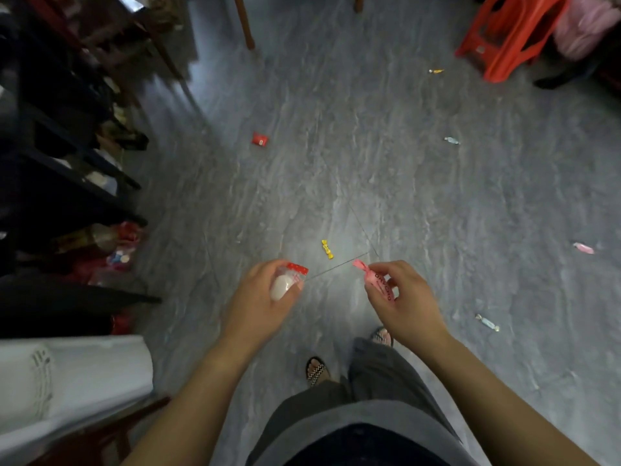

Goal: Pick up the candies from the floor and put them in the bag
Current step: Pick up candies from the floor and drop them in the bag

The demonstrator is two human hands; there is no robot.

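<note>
1. Looking down in the head view on a grey marbled floor, hemmed by dark shelving along 9 o'clock and a red stool at 1 o'clock.
2. Pinching a pink candy between the thumb and curled fingertips of the right hand, with one twisted end poking out toward 10 o'clock.
3. Gripping a red-topped packet holding a white lump in the left hand, fingers curled round it. Showing faint thin lines between the two hands, possibly the edge of a clear bag; not telling for certain.
4. Lying loose on the floor:
   - yellow candy just at 12 o'clock of the hands
   - red candy farther off at 11 o'clock
   - gold candy far at 1 o'clock, near the stool
   - upper blue candy at 2 o'clock
   - loose pink candy at 3 o'clock
   - lower blue candy at 4 o'clock
5. Judging the candies light and small, with crinkly, slippery wrappers over firm centres. Taking hold best by a fingertip pinch across the middle or at a twisted end.
6. Leaving wide open floor from 11 round to 3 o'clock. Minding the shelving edge at 9, the stool legs at 1, the pale furniture at 7 and the sandalled feet at 6.
</note>
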